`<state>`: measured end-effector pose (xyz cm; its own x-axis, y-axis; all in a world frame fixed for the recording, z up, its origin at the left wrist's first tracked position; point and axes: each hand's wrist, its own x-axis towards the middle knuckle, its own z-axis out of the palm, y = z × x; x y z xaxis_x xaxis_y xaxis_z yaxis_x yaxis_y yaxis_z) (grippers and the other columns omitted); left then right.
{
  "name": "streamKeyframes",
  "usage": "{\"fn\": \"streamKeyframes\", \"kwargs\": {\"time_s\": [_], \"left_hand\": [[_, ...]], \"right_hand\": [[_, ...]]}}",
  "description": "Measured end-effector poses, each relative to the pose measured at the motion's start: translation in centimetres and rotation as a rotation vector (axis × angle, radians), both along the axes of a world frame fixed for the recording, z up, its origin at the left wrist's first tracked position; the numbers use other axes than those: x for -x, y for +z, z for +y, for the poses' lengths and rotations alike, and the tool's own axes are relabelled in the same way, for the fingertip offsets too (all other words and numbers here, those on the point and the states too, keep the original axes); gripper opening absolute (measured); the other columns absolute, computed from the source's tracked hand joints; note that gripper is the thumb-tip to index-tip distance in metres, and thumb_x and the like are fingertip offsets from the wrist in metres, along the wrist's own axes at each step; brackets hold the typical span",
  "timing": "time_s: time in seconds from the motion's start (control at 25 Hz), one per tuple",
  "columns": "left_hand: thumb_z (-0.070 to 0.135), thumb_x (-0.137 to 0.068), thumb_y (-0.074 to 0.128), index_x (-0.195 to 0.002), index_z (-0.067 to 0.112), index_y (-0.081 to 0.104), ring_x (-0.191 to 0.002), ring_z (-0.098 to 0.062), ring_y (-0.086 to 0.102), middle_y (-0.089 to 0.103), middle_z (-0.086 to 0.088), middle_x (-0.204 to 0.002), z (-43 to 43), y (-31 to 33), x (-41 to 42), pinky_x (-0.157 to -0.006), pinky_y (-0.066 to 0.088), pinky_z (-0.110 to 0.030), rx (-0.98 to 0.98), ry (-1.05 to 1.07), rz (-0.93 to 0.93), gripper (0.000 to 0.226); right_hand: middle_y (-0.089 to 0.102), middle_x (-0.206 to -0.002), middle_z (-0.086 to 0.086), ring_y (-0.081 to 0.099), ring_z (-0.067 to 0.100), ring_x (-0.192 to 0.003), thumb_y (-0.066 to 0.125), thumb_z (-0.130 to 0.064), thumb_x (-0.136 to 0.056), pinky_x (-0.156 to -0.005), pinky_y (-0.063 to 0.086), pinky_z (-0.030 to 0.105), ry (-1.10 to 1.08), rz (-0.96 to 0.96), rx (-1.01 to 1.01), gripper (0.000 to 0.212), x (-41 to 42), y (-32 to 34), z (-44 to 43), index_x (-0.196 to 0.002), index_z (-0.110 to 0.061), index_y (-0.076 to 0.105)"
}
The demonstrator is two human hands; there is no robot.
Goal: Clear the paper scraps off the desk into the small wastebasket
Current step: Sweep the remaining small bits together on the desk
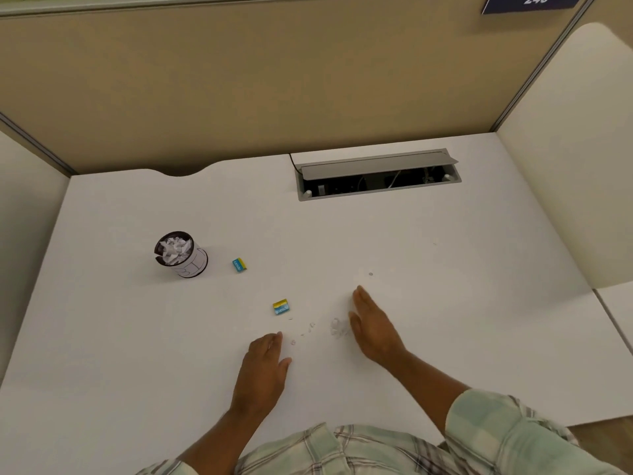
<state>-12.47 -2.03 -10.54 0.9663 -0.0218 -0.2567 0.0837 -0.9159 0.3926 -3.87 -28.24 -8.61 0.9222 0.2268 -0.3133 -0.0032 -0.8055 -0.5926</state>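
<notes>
A small round wastebasket (183,255) stands on the white desk (445,303) at the left, filled with crumpled white paper. Small white paper scraps (337,327) lie in a loose pile near the desk's front, with tinier bits (310,327) trailing to the left. My right hand (375,329) rests on its edge just right of the pile, fingers straight and together, palm facing left. My left hand (265,366) lies flat on the desk left of the scraps, fingers extended, holding nothing. One more tiny scrap (370,274) sits beyond my right hand.
Two small blue-and-yellow packets lie on the desk, one (239,265) right of the wastebasket, the other (281,306) just beyond the scraps. An open cable hatch (378,174) is set into the desk's back. Beige partition walls enclose the desk on three sides.
</notes>
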Motion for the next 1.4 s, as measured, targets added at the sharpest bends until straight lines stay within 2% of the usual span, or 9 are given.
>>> {"fn": "streamKeyframes", "kwargs": {"time_s": [0.08, 0.24, 0.6, 0.72, 0.8, 0.88, 0.96, 1.04, 1.4], "left_hand": [[0.035, -0.101, 0.058, -0.151, 0.008, 0.044, -0.135, -0.021, 0.047, 0.051, -0.006, -0.146, 0.1, 0.1, -0.8, -0.114, 0.039, -0.029, 0.044, 0.089, 0.057, 0.058], [0.031, -0.096, 0.066, -0.145, 0.009, 0.052, -0.126, -0.021, 0.056, 0.053, -0.005, -0.141, -0.1, 0.2, -2.4, -0.109, 0.047, -0.029, 0.156, 0.222, 0.146, 0.055], [0.033, -0.092, 0.072, -0.146, 0.011, 0.05, -0.13, -0.018, 0.051, 0.05, -0.003, -0.14, -0.9, 0.0, -3.9, -0.111, 0.041, -0.025, 0.143, 0.214, 0.178, 0.062], [0.029, -0.092, 0.072, -0.148, 0.012, 0.049, -0.125, -0.02, 0.057, 0.052, -0.004, -0.137, -1.3, 0.2, -4.8, -0.108, 0.048, -0.028, 0.164, 0.219, 0.191, 0.063], [0.029, -0.093, 0.072, -0.149, 0.013, 0.048, -0.124, -0.021, 0.057, 0.053, -0.005, -0.138, -1.4, 0.2, -5.5, -0.107, 0.049, -0.031, 0.177, 0.22, 0.209, 0.063], [0.028, -0.093, 0.072, -0.149, 0.013, 0.048, -0.129, -0.023, 0.054, 0.053, -0.007, -0.143, -1.6, 0.2, -6.1, -0.111, 0.047, -0.033, 0.204, 0.224, 0.22, 0.063], [0.026, -0.093, 0.071, -0.149, 0.013, 0.049, -0.135, -0.024, 0.051, 0.05, -0.009, -0.149, -1.9, 0.1, -6.5, -0.115, 0.043, -0.034, 0.223, 0.22, 0.225, 0.062], [0.024, -0.093, 0.072, -0.147, 0.011, 0.052, -0.135, -0.025, 0.052, 0.051, -0.01, -0.15, -2.3, 0.0, -6.9, -0.116, 0.041, -0.035, 0.222, 0.211, 0.227, 0.059], [0.02, -0.089, 0.076, -0.13, 0.01, 0.067, -0.112, -0.019, 0.064, 0.067, -0.006, -0.124, -5.4, 0.4, -6.7, -0.095, 0.042, -0.015, 0.282, 0.13, 0.229, 0.044]], "right_hand": [[0.011, -0.169, 0.014, 0.011, 0.025, -0.157, 0.036, -0.027, -0.108, -0.126, 0.008, 0.028, -0.082, 0.0, 0.069, 0.061, -3.3, 0.4, -1.9, -0.158, 0.0, 0.016], [0.001, -0.169, 0.017, 0.004, 0.031, -0.157, 0.034, -0.032, -0.107, -0.127, 0.014, 0.042, 0.028, 0.128, 0.223, 0.067, -6.7, 0.4, -3.4, -0.159, 0.0, 0.006], [-0.013, -0.168, 0.015, -0.008, 0.031, -0.157, 0.027, -0.034, -0.104, -0.124, -0.004, 0.035, 0.381, 0.054, 0.272, 0.07, 1.2, -1.9, 1.6, -0.159, -0.002, -0.003], [-0.014, -0.168, 0.01, -0.01, 0.025, -0.157, 0.026, -0.037, -0.104, -0.124, -0.007, 0.032, 0.435, 0.064, 0.248, 0.07, 3.3, -2.0, 2.6, -0.159, -0.006, -0.003], [-0.004, -0.17, 0.006, -0.001, 0.021, -0.157, 0.03, -0.036, -0.106, -0.124, -0.001, 0.026, 0.372, 0.092, 0.134, 0.066, 3.2, -1.4, 2.5, -0.161, -0.008, 0.005], [0.022, -0.167, 0.006, 0.023, 0.021, -0.154, 0.039, -0.033, -0.106, -0.124, 0.014, 0.024, 0.182, 0.067, -0.002, 0.059, 2.5, -0.7, 2.0, -0.158, -0.008, 0.025], [0.047, -0.15, 0.009, 0.047, 0.025, -0.138, 0.051, -0.03, -0.103, -0.117, 0.035, 0.031, -0.076, 0.024, -0.025, 0.052, 1.9, -0.4, 1.2, -0.149, -0.007, 0.044], [0.054, -0.134, 0.009, 0.058, 0.025, -0.122, 0.064, -0.028, -0.096, -0.105, 0.048, 0.037, -0.253, 0.093, 0.009, 0.048, 1.5, -0.6, 0.5, -0.14, -0.009, 0.054], [0.055, -0.125, 0.006, 0.061, 0.022, -0.112, 0.074, -0.02, -0.088, -0.098, 0.052, 0.03, -0.114, 0.196, 0.024, 0.05, 1.6, -1.4, 4.5, -0.134, -0.015, 0.055]]}}
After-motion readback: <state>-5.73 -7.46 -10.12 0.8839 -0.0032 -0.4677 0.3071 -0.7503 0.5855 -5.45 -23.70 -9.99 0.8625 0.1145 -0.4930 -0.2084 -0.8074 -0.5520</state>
